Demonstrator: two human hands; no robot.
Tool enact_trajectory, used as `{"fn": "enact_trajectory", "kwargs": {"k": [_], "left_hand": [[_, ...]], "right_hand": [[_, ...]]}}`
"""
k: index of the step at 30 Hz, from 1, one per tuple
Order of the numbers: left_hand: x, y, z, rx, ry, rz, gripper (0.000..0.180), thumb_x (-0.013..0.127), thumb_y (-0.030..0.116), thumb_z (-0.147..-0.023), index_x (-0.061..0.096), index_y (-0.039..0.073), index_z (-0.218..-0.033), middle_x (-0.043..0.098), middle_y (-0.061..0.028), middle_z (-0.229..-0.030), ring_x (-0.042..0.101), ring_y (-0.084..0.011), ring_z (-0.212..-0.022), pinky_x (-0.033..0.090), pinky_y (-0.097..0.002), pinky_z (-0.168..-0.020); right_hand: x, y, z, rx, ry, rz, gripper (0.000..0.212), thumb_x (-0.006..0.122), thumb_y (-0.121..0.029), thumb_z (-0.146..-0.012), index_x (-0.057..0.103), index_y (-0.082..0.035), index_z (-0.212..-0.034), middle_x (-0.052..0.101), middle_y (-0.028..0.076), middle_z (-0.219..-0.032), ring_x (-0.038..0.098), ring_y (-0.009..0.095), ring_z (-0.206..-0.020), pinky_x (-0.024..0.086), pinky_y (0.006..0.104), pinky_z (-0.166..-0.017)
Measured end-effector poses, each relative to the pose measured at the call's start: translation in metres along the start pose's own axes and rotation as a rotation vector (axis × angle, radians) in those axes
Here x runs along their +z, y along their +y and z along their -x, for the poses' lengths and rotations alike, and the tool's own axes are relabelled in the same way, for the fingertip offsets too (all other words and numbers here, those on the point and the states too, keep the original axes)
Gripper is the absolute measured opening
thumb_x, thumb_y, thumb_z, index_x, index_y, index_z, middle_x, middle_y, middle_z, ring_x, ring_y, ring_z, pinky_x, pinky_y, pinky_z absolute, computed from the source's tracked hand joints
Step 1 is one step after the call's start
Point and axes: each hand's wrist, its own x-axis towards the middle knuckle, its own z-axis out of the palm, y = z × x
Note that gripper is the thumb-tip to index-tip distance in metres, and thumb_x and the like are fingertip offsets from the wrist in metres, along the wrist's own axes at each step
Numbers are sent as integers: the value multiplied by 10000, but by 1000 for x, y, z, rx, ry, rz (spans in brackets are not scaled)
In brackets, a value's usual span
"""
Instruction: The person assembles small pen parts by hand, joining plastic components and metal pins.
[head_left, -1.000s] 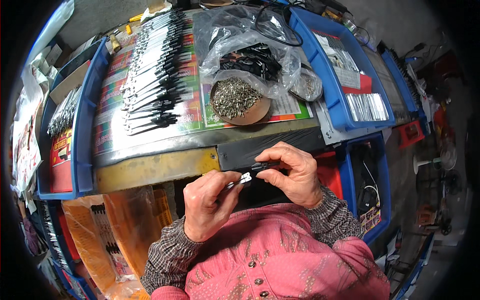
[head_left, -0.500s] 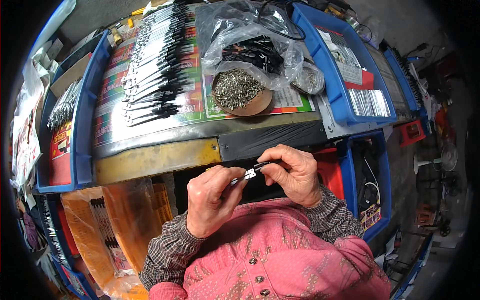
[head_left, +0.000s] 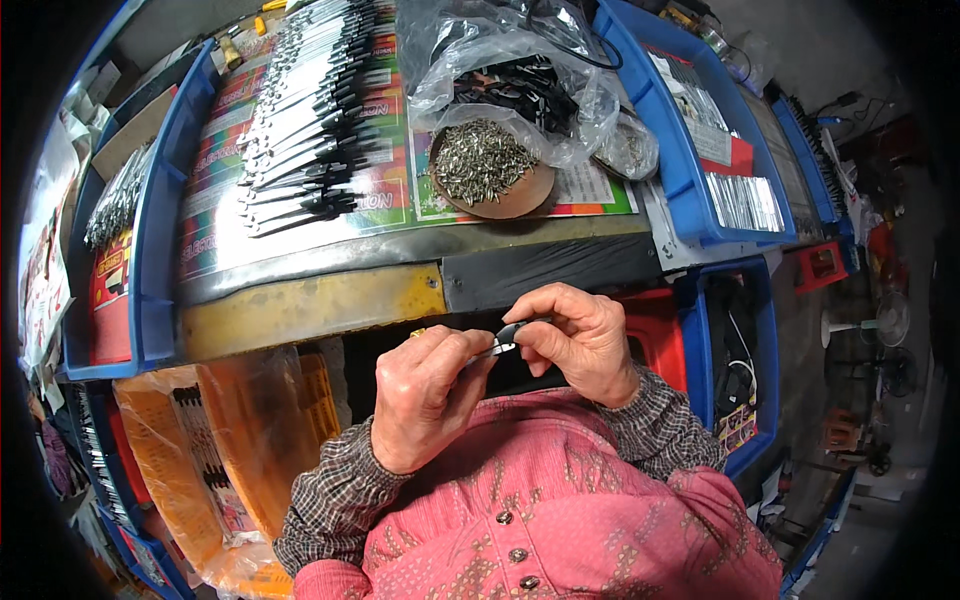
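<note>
Both hands are up close to the chest, just below the bench edge [head_left: 310,310]. Left hand [head_left: 425,395] is curled closed, thumb and fingers pinching the metal end of a small tool part [head_left: 503,340]. Right hand [head_left: 585,340] is also closed, fingertips pinched on the black end of the same part. So the part sits between the two hands, held by both, roughly level, in front of the pink shirt [head_left: 560,520]. It's too small to make out details.

On the bench:
- Round brown dish [head_left: 520,200] heaped with small metal screws [head_left: 482,160], near centre, well apart from the hands.
- Clear plastic bag [head_left: 450,50] just behind the dish, touching it, with black parts [head_left: 520,85] inside.
- Long row of finished tools [head_left: 310,110] with black handles laid side by side, left of the dish, on a colourful printed sheet [head_left: 225,170].
- Blue tray [head_left: 690,190] at the right holding paper packets [head_left: 745,200].
- Blue bin [head_left: 150,250] at the left edge with more metal pieces [head_left: 115,195].

Below the bench on the left, orange plastic bag [head_left: 240,430] hangs beside the left forearm.
</note>
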Motion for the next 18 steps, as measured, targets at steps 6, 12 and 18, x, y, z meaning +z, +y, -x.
{"fn": "enact_trajectory", "kwargs": {"k": [6, 12, 18], "left_hand": [[1, -6, 5, 22, -30, -37, 236, 742, -27, -714, 635, 25, -918, 629, -96, -767, 622, -246, -646, 472, -336, -559], [7, -9, 11, 37, -12, -1, 238, 756, -32, -688, 655, 25, -896, 653, -101, -766, 646, -241, -655, 492, -322, -570], [13, -13, 15, 39, -20, -3, 241, 759, -29, -683, 654, 28, -894, 662, -96, -767, 650, -240, -652, 494, -317, -571]], "right_hand": [[-1, 9, -5, 91, -92, -105, 113, 651, -88, -926, 652, -2, -1000, 612, 5, -721, 561, 36, -589, 476, 184, -511], [-2, 13, -3, 109, -166, -108, 110, 660, -95, -919, 660, -2, -978, 626, 7, -729, 569, 35, -599, 486, 182, -514], [-5, 18, 4, -14, -176, 31, 124, 662, -82, -913, 655, 7, -999, 649, 17, -791, 597, 48, -637, 506, 192, -546]]}}
